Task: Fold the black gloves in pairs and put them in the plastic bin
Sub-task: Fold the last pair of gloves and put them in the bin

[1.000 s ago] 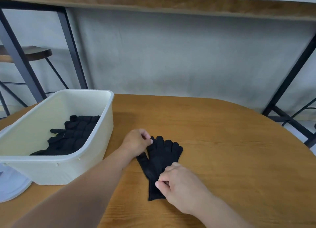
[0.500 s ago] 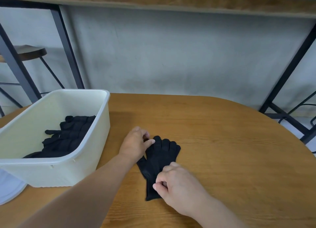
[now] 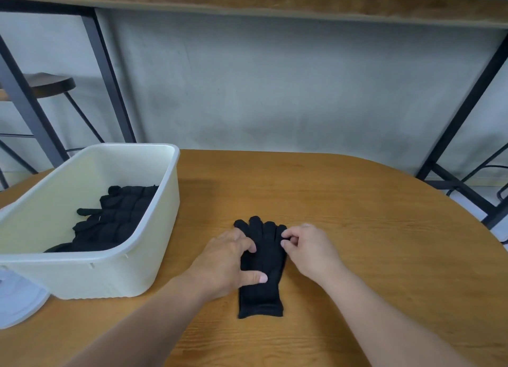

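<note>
Black gloves [image 3: 261, 267] lying flat on the wooden desk [image 3: 357, 229], just right of the cream plastic bin [image 3: 154, 256] with more black gloves [image 3: 110, 221] piled inside. Left hand [image 3: 222, 265] pressing down with thumb spread wide, right hand [image 3: 308, 248] pinching the glove's finger edge.

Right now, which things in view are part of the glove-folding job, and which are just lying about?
Part of the job:
- gloves flat on the table, under both hands
- left hand, thumb pressing them
- right hand, pinching their right edge
- bin
- gloves in the bin

Lying about:
- stool
- white round thing beside the bin
- black metal frames
</note>
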Action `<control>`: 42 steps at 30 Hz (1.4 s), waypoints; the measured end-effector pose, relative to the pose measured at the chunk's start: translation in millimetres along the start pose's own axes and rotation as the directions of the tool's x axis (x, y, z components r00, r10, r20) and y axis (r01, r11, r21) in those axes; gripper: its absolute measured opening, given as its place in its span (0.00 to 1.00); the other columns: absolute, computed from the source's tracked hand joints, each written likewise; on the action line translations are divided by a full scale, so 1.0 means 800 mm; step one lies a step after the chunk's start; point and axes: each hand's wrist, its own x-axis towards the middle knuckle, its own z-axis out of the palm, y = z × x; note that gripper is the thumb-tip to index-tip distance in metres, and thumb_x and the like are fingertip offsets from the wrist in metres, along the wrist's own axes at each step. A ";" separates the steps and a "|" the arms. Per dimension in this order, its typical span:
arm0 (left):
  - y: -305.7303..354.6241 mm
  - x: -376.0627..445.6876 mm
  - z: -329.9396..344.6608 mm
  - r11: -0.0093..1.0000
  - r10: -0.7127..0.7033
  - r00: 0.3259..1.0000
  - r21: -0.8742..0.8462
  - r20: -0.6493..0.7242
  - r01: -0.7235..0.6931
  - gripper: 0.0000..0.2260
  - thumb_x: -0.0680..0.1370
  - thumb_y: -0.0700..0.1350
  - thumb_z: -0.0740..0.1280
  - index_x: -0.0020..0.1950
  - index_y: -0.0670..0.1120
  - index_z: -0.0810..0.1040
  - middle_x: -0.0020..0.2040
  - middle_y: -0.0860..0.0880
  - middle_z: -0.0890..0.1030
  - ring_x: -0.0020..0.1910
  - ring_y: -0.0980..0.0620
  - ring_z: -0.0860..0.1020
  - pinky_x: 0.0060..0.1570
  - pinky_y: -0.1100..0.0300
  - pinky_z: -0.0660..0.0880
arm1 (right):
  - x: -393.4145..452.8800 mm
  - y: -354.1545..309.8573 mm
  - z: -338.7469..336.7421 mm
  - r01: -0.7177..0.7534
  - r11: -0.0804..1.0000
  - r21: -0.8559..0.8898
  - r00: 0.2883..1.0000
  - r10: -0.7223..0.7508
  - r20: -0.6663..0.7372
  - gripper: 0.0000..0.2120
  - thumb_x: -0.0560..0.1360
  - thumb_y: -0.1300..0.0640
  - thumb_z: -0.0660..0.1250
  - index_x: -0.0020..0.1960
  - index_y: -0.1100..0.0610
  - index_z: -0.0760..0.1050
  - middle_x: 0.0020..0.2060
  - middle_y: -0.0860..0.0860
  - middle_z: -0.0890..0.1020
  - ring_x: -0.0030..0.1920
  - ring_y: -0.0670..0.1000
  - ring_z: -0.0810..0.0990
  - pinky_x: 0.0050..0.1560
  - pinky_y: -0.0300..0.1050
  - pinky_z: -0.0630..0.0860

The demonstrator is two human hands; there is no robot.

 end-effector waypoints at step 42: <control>0.021 -0.062 -0.002 0.931 0.319 0.943 0.152 0.100 -0.331 0.07 0.77 0.52 0.67 0.53 0.52 0.77 0.55 0.57 0.72 0.51 0.58 0.66 0.51 0.59 0.72 | 0.029 0.002 -0.013 -0.329 0.944 -0.024 0.944 0.330 0.026 0.09 0.76 0.47 0.69 0.52 0.51 0.78 0.51 0.49 0.81 0.49 0.51 0.77 0.48 0.43 0.72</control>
